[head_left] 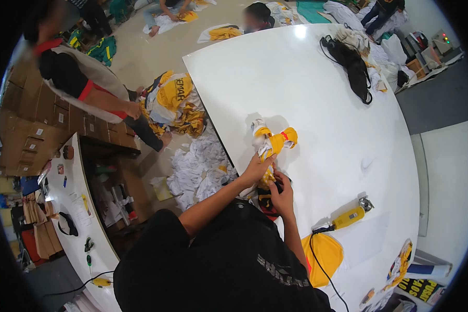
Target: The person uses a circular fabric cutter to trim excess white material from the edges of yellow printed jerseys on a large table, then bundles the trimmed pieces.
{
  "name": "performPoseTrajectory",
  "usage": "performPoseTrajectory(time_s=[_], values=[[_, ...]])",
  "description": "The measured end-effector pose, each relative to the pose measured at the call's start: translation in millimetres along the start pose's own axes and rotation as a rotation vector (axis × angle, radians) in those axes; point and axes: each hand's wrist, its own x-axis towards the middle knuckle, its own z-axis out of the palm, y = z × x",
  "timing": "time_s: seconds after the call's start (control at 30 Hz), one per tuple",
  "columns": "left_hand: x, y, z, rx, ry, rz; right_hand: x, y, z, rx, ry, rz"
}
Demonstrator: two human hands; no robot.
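Observation:
At the table's near left edge, my left hand (257, 169) is closed around a twisted bundle of yellow and white cloth (276, 144). Its rolled ends stick out past my fingers over the white tabletop. Just below, my right hand (282, 194) grips the lower part of the same bundle, where yellow checked and dark cloth shows close to my body. Some of the right fingertips are hidden by the fabric. To the right lies a yellow handheld cutter (348, 217) with a metal head and a black cord.
The white table (317, 78) spreads ahead. A yellow cloth piece (325, 257) lies under the cord; a black strapped bag (351, 67) sits far right. White cloth (200, 166) and yellow cloth heaps (174, 101) cover the floor at left, where another person (83, 78) stands.

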Motion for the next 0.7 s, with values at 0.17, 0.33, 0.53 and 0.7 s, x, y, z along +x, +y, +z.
performPoseTrajectory(time_s=[0.17,0.33,0.53,0.7], values=[[-1.2,10.1,13.5,-0.020,0.042,0.024,-26.4,20.4,-14.8,-0.057,0.028,0.134],[-2.9,20.3,26.3,0.048,0.030,0.017,-35.8,28.0,-24.0,-0.100,0.083,0.059],[3.2,55.8,44.3,0.249,-0.052,0.097,-33.2,21.1,-32.3,0.071,0.089,0.243],[15.1,67.5,40.6,0.466,-0.051,0.151,-35.3,44.9,-30.4,0.027,0.198,0.179]])
